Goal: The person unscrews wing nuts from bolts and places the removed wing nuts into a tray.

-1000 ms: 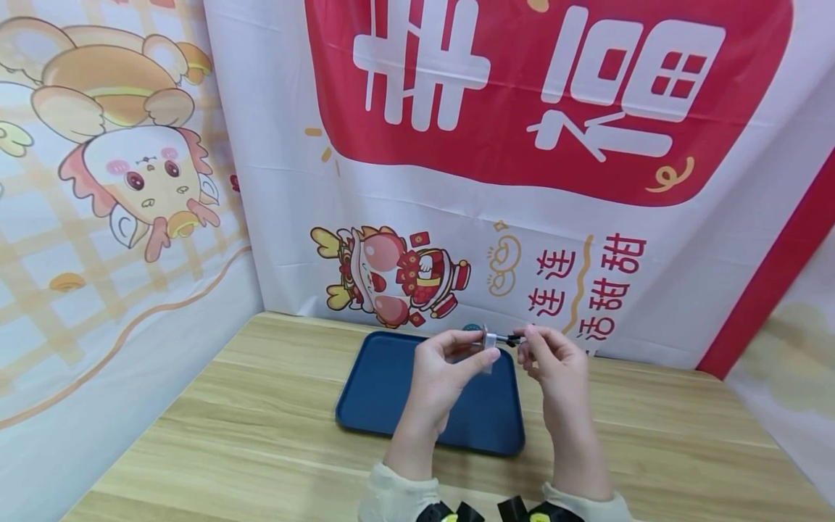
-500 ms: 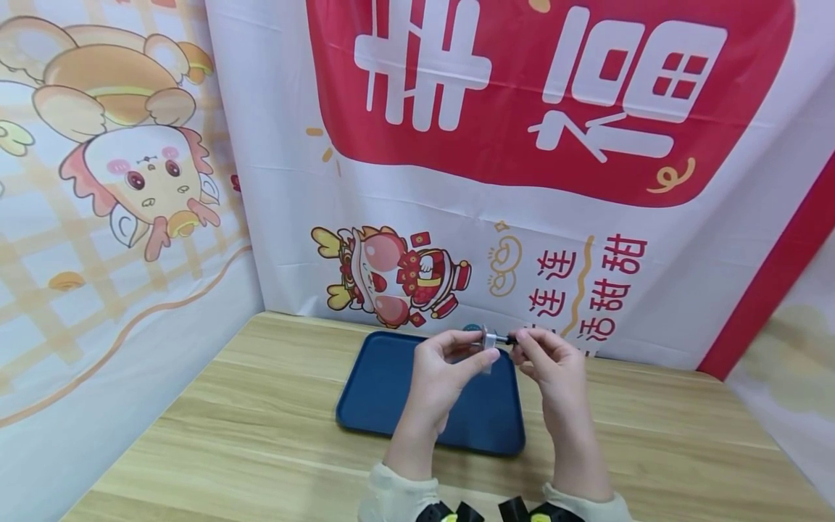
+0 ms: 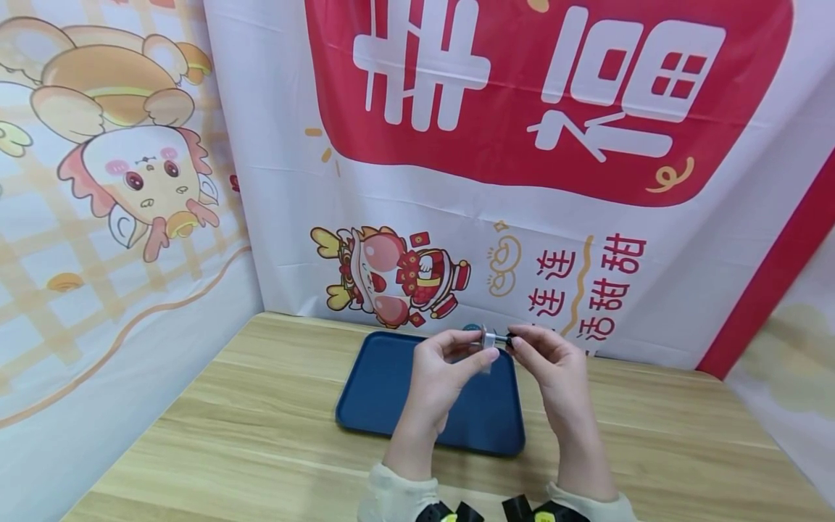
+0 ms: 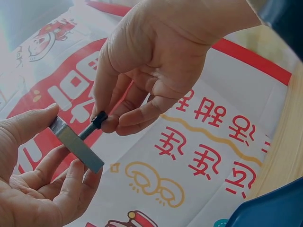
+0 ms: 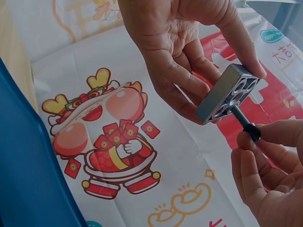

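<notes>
My left hand (image 3: 443,373) holds a small grey metal block (image 4: 78,145) by its edges, between thumb and fingers. Hollow round recesses show on the block's face in the right wrist view. Out of that face sticks a threaded bolt (image 5: 240,115), with a black cap-like piece (image 5: 254,132) at its outer end. My right hand (image 3: 554,366) pinches this black piece between thumb and fingertip, and its other fingers are bent. A stretch of bare thread shows between block and black piece. How deep the bolt sits in the block is hidden.
Below the hands, a dark blue tray (image 3: 385,391) lies on the light wooden table (image 3: 215,435). A printed white and red cloth (image 3: 280,181) hangs behind the table, and another patterned cloth (image 3: 130,290) covers the left side.
My right hand has shifted slightly left, and its fingers have gone from near the black piece's outer end to farther along it. The left hand and block stay in place.
</notes>
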A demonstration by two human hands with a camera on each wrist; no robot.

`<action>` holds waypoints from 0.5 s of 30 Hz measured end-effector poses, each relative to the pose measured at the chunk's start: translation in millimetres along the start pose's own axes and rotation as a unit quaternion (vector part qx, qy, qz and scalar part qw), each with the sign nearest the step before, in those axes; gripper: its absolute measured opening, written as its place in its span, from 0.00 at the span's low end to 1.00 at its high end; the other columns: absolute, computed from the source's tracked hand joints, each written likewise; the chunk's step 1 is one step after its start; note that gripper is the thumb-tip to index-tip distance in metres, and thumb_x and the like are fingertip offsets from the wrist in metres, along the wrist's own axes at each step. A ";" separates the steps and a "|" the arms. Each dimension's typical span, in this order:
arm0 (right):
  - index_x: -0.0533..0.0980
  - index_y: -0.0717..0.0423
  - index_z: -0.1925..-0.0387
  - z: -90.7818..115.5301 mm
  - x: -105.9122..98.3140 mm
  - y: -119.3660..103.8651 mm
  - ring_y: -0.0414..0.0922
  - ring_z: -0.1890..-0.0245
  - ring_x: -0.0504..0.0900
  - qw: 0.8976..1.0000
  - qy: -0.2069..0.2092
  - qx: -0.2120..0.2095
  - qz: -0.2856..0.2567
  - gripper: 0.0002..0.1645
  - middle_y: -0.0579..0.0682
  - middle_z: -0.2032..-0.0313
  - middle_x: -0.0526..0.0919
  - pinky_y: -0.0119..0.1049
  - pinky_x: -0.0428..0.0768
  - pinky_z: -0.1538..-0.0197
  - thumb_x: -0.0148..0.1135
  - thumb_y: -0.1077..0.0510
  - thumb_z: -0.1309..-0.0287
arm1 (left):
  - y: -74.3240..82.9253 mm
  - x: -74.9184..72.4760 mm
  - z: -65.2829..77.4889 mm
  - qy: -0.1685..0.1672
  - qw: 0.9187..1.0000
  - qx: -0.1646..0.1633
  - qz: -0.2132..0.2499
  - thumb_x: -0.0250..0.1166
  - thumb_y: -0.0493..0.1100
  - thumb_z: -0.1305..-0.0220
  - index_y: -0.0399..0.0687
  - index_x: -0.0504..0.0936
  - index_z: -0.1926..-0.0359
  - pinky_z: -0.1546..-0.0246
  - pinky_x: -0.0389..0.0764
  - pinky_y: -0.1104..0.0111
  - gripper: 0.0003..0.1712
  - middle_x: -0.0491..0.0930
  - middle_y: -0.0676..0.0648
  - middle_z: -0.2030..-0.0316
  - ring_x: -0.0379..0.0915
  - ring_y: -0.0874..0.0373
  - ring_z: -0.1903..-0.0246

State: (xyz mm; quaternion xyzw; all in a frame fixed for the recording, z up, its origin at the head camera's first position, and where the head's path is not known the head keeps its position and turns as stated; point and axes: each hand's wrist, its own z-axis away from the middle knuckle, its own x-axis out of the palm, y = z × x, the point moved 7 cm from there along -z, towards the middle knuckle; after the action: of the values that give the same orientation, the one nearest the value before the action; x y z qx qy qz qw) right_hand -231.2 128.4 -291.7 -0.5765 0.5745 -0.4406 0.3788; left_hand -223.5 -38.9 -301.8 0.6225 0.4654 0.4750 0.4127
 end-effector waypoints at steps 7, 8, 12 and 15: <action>0.76 0.67 0.43 0.9 -0.8 -1.5 0.38 0.62 0.77 0.999 -0.001 0.003 0.051 0.20 0.39 0.66 0.80 0.25 0.81 0.53 0.61 0.66 0.35 | 0.1 -1.0 0.0 0.002 1.000 -0.001 -0.001 0.72 0.40 0.40 0.39 0.84 0.48 0.51 0.84 0.66 0.19 0.84 0.39 0.54 0.80 0.53 0.54; 0.76 0.67 0.43 1.2 -0.8 -1.7 0.38 0.62 0.77 0.998 -0.003 0.002 0.059 0.20 0.39 0.65 0.79 0.25 0.80 0.53 0.61 0.65 0.35 | 0.1 -1.2 0.0 0.002 1.000 -0.001 -0.001 0.72 0.40 0.40 0.39 0.84 0.48 0.50 0.84 0.66 0.19 0.84 0.39 0.54 0.80 0.53 0.54; 0.76 0.66 0.43 2.0 -0.5 -2.7 0.39 0.61 0.76 0.997 -0.011 -0.008 0.080 0.19 0.40 0.64 0.79 0.25 0.79 0.55 0.61 0.66 0.35 | 0.2 -1.2 0.2 0.002 1.000 -0.002 0.000 0.72 0.40 0.40 0.39 0.84 0.48 0.51 0.84 0.67 0.19 0.84 0.39 0.54 0.81 0.53 0.54; 0.76 0.66 0.44 1.8 -0.1 -3.2 0.39 0.61 0.77 0.996 -0.014 -0.016 0.088 0.18 0.38 0.64 0.79 0.25 0.80 0.55 0.59 0.68 0.34 | 0.4 -1.2 0.2 0.002 1.000 -0.002 0.002 0.72 0.40 0.41 0.38 0.84 0.48 0.51 0.84 0.67 0.19 0.84 0.39 0.54 0.80 0.54 0.55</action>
State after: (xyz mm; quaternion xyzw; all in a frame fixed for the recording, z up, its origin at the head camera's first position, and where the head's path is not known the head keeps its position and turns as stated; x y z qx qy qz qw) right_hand -228.4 128.6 -289.2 -0.5363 0.6244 -0.3879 0.4147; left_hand -223.3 -40.2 -301.7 0.6218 0.4639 0.4776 0.4123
